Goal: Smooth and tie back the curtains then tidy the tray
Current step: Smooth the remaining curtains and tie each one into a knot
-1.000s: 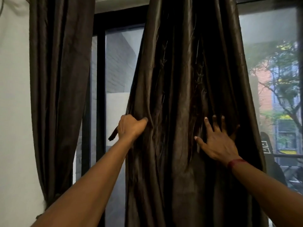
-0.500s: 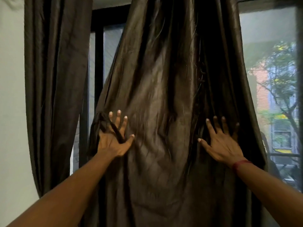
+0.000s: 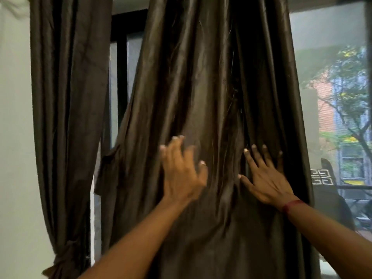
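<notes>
A dark brown satin curtain [image 3: 197, 81] hangs loose in the middle of the window, full of long folds. My left hand [image 3: 181, 174] lies on its front with the fingers spread and a little blurred. My right hand [image 3: 265, 178] presses flat against the folds to the right, fingers spread, a red thread on the wrist. A second dark curtain [image 3: 66, 97] hangs at the far left, gathered into a knot [image 3: 66, 256] near its bottom. No tray is in view.
A white wall [image 3: 14, 137] stands at the left. The black window frame [image 3: 121, 67] shows between the two curtains. At the right the glass shows trees, a brick building [image 3: 326, 109] and a dark chair [image 3: 330, 190] outside.
My left hand let go of the curtain's left edge, opened flat and slid right toward the middle. The curtain's left edge swung out to the left. My right hand stayed almost in place.
</notes>
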